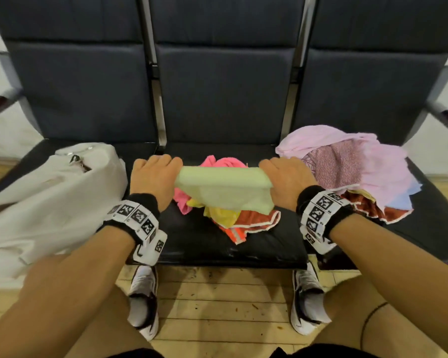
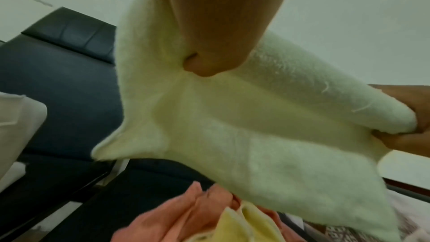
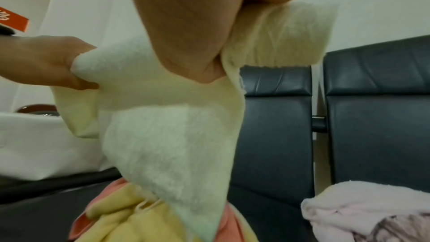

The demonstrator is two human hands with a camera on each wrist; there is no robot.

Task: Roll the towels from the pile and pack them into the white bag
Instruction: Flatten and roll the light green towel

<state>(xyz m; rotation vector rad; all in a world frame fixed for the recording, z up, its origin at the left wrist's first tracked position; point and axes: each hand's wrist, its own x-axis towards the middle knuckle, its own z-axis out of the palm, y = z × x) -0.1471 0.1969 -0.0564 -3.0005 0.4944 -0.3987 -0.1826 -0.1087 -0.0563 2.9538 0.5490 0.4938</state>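
Observation:
A pale green towel (image 1: 223, 188) hangs stretched between my two hands above the middle seat. My left hand (image 1: 154, 177) grips its left end, and my right hand (image 1: 286, 177) grips its right end. The upper edge is folded over into a thick band, and the rest hangs down. In the left wrist view my thumb (image 2: 209, 47) presses into the pale green towel (image 2: 232, 126); the right wrist view shows the pale green towel (image 3: 163, 135) pinched under my palm. The white bag (image 1: 49, 202) lies on the left seat, beside my left hand.
Under the towel lies a small heap of pink, yellow and orange towels (image 1: 233, 220). A bigger pile of pink, patterned and red towels (image 1: 360, 171) covers the right seat. Dark seat backs (image 1: 223, 86) rise behind. My shoes (image 1: 142, 303) stand on a wooden floor below.

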